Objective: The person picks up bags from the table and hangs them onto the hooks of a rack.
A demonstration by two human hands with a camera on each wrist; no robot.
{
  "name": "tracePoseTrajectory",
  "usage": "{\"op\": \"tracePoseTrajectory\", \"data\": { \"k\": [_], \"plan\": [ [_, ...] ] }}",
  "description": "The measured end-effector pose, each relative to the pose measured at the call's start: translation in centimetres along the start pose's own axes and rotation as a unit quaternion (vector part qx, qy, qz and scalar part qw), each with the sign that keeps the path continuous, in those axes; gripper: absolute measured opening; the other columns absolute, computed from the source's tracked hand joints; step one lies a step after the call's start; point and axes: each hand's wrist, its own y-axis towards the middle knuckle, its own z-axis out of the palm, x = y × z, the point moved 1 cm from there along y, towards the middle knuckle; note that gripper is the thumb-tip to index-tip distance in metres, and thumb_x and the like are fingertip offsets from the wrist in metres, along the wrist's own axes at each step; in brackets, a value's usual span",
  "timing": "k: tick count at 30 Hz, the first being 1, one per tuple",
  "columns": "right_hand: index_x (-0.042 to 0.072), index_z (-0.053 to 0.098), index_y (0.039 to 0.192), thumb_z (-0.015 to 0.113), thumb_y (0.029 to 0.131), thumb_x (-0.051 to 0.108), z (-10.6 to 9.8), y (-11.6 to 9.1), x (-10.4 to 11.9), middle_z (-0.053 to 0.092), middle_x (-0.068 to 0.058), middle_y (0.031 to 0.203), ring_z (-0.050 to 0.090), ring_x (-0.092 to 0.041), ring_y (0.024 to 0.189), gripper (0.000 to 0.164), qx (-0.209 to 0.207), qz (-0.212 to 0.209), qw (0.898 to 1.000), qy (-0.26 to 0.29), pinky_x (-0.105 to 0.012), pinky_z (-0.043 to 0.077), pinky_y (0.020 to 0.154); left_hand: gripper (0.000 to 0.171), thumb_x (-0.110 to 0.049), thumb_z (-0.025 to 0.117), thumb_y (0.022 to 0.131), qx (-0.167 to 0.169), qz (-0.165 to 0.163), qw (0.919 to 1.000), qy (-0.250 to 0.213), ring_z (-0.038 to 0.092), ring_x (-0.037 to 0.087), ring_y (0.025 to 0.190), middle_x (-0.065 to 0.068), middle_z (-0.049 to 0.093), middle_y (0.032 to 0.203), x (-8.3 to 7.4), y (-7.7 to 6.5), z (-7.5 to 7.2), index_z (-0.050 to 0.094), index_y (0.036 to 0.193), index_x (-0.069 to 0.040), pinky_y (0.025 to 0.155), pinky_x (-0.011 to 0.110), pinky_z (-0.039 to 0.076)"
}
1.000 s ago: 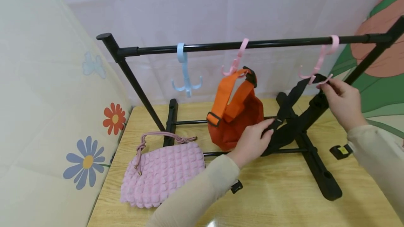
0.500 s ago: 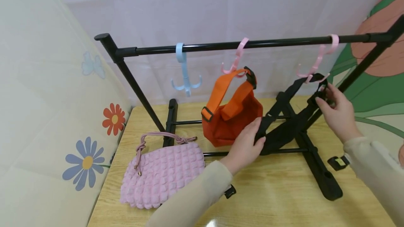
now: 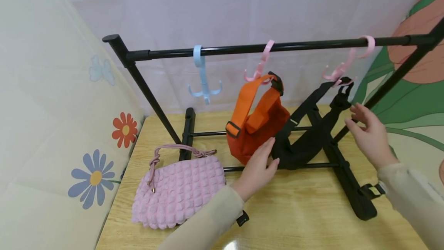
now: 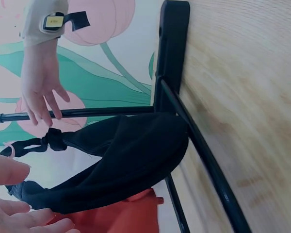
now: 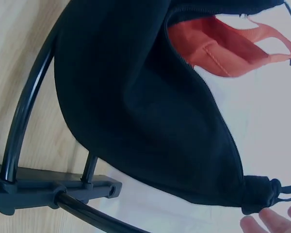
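A black waist bag hangs by its strap from the right pink hook on the rack's bar. My left hand is at the bag's lower left side with fingers extended and nothing gripped. Just right of the bag's strap end, my right hand is held with loose fingers, holding nothing. In the left wrist view the black bag spans the middle, left fingers near its strap. The right wrist view shows the bag's zipped edge and right fingertips close to its strap end.
An orange bag hangs from the middle pink hook. Further left, a blue hook hangs from the black rack bar. A pink quilted handbag lies on the wooden table at the left.
Both hands have let go of the black bag; the left moved left and down, the right slightly down. The bag now hangs from the right hook, which has swung left.
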Motion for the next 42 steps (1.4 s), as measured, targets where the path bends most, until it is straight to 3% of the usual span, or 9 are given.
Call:
{"op": "tracePoseTrajectory", "data": {
  "k": [3,10,14,19,42],
  "plan": [
    [0.005,0.025,0.154,0.047,0.103,0.026,0.2,-0.3,0.1,0.036,-0.021,0.151,0.040,0.003,0.120,0.059,-0.001,-0.006,1.000,0.001,-0.001,0.032,0.082,0.057,-0.016,0.054,0.101,-0.006,0.005,0.9999,0.007,0.030,0.017,0.141,0.005,0.033,0.155,0.5,-0.6,0.0,0.031,0.152,-0.007,0.114,0.032,0.026],
    [0.002,0.030,0.151,0.050,0.102,0.023,0.9,-1.3,0.6,0.043,-0.019,0.145,0.042,0.005,0.116,0.057,-0.011,-0.012,1.000,0.005,0.000,0.032,0.079,0.053,-0.014,0.055,0.100,-0.034,0.028,0.9986,0.031,0.038,0.021,0.137,0.010,0.041,0.150,1.9,-1.7,0.0,0.038,0.148,-0.002,0.112,0.033,0.031],
    [-0.002,0.034,0.148,0.051,0.102,0.019,1.4,-1.9,0.8,0.052,-0.001,0.133,0.042,0.011,0.107,0.054,-0.010,-0.031,0.999,0.018,-0.001,0.033,0.078,0.051,-0.014,0.056,0.099,-0.044,0.023,0.9984,0.028,0.042,0.023,0.135,0.011,0.045,0.147,2.7,-2.4,-0.1,0.041,0.147,-0.002,0.111,0.035,0.033],
    [-0.009,0.036,0.144,0.052,0.101,0.013,2.0,-2.5,0.8,0.047,0.021,0.120,0.042,0.014,0.102,0.050,-0.004,-0.051,0.998,0.029,-0.001,0.034,0.077,0.049,-0.010,0.057,0.098,-0.049,0.023,0.9984,0.014,0.045,0.025,0.132,0.013,0.049,0.143,3.5,-3.4,-0.2,0.043,0.144,0.000,0.110,0.036,0.034],
    [-0.010,0.046,0.133,0.055,0.099,0.008,3.9,-3.9,1.6,0.048,0.029,0.112,0.046,0.013,0.100,0.040,0.005,-0.071,0.997,0.026,-0.004,0.036,0.076,0.043,-0.006,0.058,0.096,-0.096,0.034,0.9948,-0.010,0.053,0.028,0.123,0.014,0.060,0.129,5.3,-5.5,-0.8,0.049,0.137,0.001,0.106,0.040,0.039]
  ]
}}
